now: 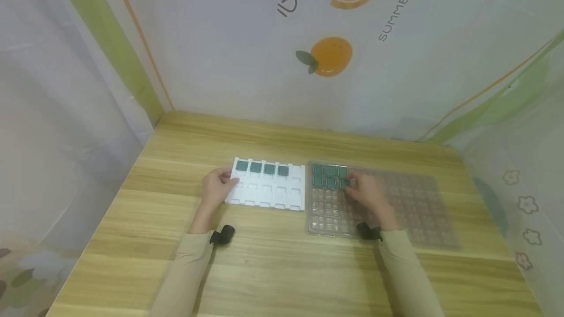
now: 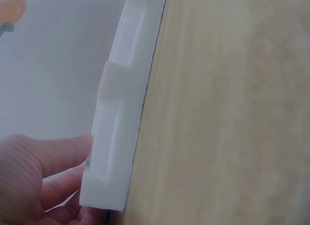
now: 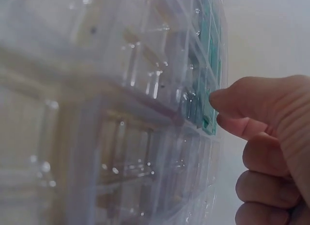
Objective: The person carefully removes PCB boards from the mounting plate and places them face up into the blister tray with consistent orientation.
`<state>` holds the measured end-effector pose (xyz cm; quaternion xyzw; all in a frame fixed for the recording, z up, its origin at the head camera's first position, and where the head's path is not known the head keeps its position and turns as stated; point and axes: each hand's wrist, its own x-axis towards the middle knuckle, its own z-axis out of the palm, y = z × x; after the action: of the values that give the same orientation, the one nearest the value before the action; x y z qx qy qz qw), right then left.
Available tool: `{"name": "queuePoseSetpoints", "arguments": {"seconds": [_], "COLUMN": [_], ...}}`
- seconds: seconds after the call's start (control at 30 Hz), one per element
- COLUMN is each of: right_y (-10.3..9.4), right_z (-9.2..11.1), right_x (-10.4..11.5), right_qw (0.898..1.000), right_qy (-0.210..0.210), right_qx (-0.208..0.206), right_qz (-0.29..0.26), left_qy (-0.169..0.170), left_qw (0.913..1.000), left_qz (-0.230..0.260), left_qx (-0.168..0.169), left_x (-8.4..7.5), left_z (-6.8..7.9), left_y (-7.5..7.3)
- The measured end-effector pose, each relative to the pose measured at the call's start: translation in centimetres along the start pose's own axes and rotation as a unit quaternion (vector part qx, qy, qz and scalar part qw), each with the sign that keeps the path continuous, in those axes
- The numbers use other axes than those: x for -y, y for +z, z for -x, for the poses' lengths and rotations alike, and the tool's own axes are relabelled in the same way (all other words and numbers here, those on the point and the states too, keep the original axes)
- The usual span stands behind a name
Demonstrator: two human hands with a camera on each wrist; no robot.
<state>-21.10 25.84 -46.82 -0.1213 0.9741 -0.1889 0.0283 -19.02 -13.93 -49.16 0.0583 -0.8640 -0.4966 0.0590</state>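
Note:
My left hand [image 1: 217, 187] holds the left edge of a white plastic tray [image 1: 266, 191], thumb on top and fingers at the side and underneath. Several square green chips [image 1: 255, 167] lie along that tray's far row; its near row of slots has none. To the right, a clear plastic tray [image 1: 326, 209] carries more green chips [image 1: 330, 183] in its far left corner. Over these, my right hand [image 1: 367, 191] pinches a green chip [image 3: 209, 116] between thumb and index finger, at its pocket. The other fingers are curled in, and the hand partly hides the chip.
Both trays lie side by side on a wood-grain table [image 1: 282, 268]. The clear tray's many other pockets stretch rightward beneath my right hand. A white curtain [image 1: 238, 62] with fruit prints hangs behind the table, with more cloth at both sides.

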Motion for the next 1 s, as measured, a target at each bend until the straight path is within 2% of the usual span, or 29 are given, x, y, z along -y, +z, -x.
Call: {"name": "queuePoseSetpoints", "arguments": {"seconds": [0.4,0.63,0.73,0.87,1.0], "right_y": [-0.29,-0.32,-0.27,-0.27,-0.42], "right_z": [0.26,0.39,0.33,0.23,0.22], "right_x": [-0.57,-0.44,-0.28,-0.04,0.13], "right_qw": [0.999,1.000,1.000,1.000,0.999], "right_qy": [-0.006,-0.016,-0.016,-0.008,-0.008], "right_qx": [-0.024,-0.021,-0.021,-0.021,-0.024], "right_qz": [0.021,0.009,0.013,0.021,0.025], "left_qy": [-0.006,0.024,0.019,-0.008,-0.013], "left_qw": [1.0000,0.9994,0.9996,1.0000,0.9999], "left_qz": [0.000,0.020,0.017,0.003,-0.001], "left_qx": [0.005,-0.015,-0.009,0.006,0.009], "left_x": [0.13,0.13,0.03,-0.13,-0.16], "left_z": [-0.06,0.10,0.11,-0.01,-0.03], "left_y": [0.00,-0.15,-0.21,-0.11,-0.08]}}
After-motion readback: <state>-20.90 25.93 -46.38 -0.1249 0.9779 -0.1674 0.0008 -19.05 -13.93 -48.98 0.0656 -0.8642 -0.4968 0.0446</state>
